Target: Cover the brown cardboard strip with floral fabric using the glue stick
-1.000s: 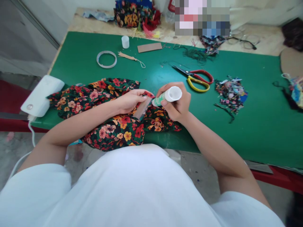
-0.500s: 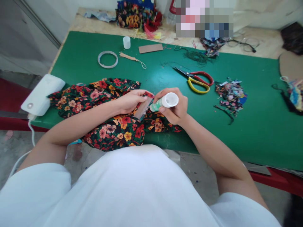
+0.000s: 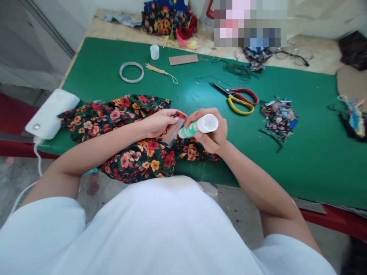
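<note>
1. Compared with half a second ago, the white-and-green tube (image 3: pixel 196 128) has slid slightly toward eight o'clock and leans flatter; its lower end now comes farther over toward the brown strip (image 3: pixel 172 133).
2. The right hand (image 3: pixel 220 134) has travelled little, while the left hand (image 3: pixel 159 124) and the flowered cloth (image 3: pixel 134 156) have stayed practically where they were.
3. The tube lies inside the right hand's grip: the index finger curls along its twelve o'clock side, the thumb presses from six o'clock, and both are clamped on it.
4. Its white hollow end points between two and three o'clock; the opposite end sits at the strip's three o'clock edge, though actual contact cannot be told.
5. The left hand's thumb and fingers are pinched together on the strip, which runs from one o'clock down to seven over the cloth; the fingers underneath are hidden.
6. From the tube, the scissors (image 3: pixel 231 93) lie at two o'clock on the green mat (image 3: pixel 286 164). From the left hand, the white cap (image 3: pixel 155 52) stands at twelve and the ring (image 3: pixel 122 76) at eleven.
</note>
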`<state>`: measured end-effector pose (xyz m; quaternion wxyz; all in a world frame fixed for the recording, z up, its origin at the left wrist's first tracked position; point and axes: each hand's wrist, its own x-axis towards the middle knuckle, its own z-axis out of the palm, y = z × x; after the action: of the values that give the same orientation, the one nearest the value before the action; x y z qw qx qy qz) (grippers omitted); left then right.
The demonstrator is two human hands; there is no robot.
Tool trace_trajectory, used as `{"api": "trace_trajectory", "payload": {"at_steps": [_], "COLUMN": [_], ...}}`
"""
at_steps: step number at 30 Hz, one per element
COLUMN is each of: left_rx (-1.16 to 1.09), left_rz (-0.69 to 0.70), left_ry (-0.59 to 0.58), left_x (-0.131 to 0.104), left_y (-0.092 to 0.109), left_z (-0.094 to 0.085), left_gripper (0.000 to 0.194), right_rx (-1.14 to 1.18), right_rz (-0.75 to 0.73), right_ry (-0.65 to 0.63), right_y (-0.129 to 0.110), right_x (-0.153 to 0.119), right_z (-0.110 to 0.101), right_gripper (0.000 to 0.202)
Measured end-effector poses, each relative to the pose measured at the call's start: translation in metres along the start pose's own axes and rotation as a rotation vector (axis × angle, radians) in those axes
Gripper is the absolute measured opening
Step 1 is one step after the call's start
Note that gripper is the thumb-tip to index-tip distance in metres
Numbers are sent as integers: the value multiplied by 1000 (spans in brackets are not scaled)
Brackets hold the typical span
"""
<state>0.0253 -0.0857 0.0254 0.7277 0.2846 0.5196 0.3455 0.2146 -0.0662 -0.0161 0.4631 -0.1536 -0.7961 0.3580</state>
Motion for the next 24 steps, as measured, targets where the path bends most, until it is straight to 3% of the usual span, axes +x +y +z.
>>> {"api": "trace_trajectory", "payload": {"at_steps": [3,7,14,20,24], "left_rx": [-6,1,25,23,30], "left_rz": [-9,5,34,35,51], "left_ry": [10,-9,-49,-99,-72], "left_x": [-1,0,5,7,8], "left_y": [2,2,-3,-5,-6], "left_z": [2,1,-6,-10,-11], "left_gripper": [26,24,21,24,20], "right_rx": [34,-2,181,149,246], "right_rz": [-76,-64,-82,-3,-8], "right_ry": [-49,-183,-97,-277,-173], "right_y": [0,-6,-14,-23,-24], "right_x": [1,4,6,9,9], "right_z": [3,5,9,15,16], "right_gripper": [37,34,32,32,29]}}
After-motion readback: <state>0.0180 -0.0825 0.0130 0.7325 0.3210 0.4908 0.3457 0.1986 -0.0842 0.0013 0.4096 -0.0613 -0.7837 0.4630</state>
